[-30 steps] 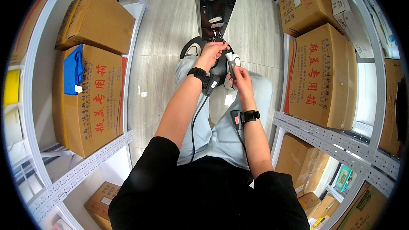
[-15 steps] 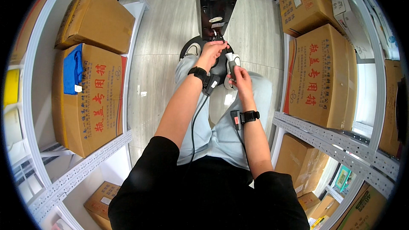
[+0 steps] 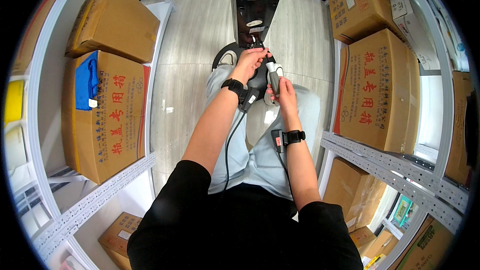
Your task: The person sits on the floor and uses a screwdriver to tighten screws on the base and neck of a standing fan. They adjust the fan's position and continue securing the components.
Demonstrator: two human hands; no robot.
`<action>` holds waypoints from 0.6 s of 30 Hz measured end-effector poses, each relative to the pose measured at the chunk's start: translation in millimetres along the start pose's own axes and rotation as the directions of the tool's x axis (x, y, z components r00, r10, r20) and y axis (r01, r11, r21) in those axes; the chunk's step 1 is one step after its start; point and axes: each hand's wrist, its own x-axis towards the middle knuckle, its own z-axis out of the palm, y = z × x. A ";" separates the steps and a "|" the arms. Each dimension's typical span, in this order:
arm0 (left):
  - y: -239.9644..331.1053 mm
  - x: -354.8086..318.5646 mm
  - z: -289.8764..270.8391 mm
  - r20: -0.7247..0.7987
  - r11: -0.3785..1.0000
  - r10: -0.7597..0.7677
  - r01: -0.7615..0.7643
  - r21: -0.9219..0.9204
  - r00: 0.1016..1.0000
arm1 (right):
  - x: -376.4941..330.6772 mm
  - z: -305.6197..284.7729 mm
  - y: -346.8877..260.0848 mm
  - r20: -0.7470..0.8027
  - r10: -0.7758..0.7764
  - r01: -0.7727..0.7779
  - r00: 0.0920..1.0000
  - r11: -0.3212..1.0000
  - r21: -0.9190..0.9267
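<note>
floor: pale planks, black fan base standing on it | left shelf: cardboard boxes | right shelf: cardboard boxes

The black column is showing a glossy plastic face. The handle is looking like smooth grey and white plastic. The boxes are presenting matt brown cardboard; the shelving is showing painted perforated metal. The floor is appearing as smooth, wood-grain planks.
</note>
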 end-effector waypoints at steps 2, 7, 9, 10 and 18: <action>-1.5 1.5 -3.0 -0.026 0.999 0.029 -0.029 0.016 0.999 | -2.5 6.4 2.4 -0.001 -0.046 0.046 0.999 0.992 -0.121; -8.8 2.6 1.4 -0.154 0.992 0.120 -0.114 0.052 0.981 | 0.2 3.3 6.6 0.028 -0.085 0.088 0.996 0.985 -0.147; -9.0 3.0 2.3 -0.154 0.992 0.124 -0.118 0.042 0.980 | 1.0 2.4 8.0 -0.003 -0.070 0.069 0.998 0.995 -0.068; -8.9 3.3 2.4 -0.154 0.992 0.126 -0.121 0.037 0.980 | 2.9 1.1 9.3 -0.010 -0.045 0.044 0.999 0.998 -0.035; -1.9 1.8 -2.5 -0.083 0.998 0.053 -0.049 0.050 0.995 | 7.3 -3.6 2.6 -0.022 0.043 -0.042 0.999 0.998 0.040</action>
